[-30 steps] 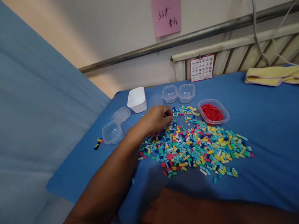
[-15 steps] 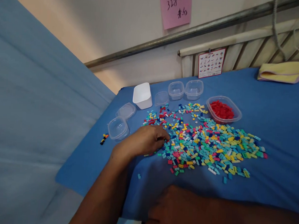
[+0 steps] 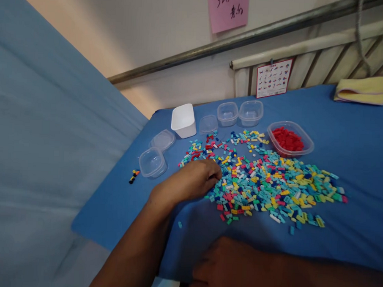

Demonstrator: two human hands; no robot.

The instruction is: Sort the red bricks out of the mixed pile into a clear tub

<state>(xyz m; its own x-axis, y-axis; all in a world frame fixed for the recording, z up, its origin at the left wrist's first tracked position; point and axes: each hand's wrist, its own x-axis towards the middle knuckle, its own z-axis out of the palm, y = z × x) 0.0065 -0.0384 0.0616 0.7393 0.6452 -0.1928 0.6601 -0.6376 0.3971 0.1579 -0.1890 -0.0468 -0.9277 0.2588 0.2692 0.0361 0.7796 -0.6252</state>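
A wide heap of small plastic building bricks [image 3: 256,184] in turquoise, yellow, pink, green, white and navy is spread on the blue cloth. At its left side my left hand [image 3: 199,177] rests with curled fingers, the tips down among the bricks. What those fingers hold, if anything, is hidden. Low in the view, near the table's front edge, my right hand [image 3: 222,263] is in shadow, apart from the heap; its fingers are dark and smeared. Red bricks [image 3: 287,140] fill a clear tub [image 3: 307,149] behind the heap.
Along the back stand a white bin [image 3: 183,125], a clear lid [image 3: 208,124] and two clear tubs [image 3: 227,114]. At left are another lid [image 3: 162,140], a tub [image 3: 152,163] and a small black-and-orange piece [image 3: 134,176]. A yellow cloth [image 3: 365,89] lies at the back right.
The view has shifted slightly, moving the whole scene a little to the right. My left hand stays at the heap's left side, its fingers drawn slightly closer together. My right hand has hardly moved.
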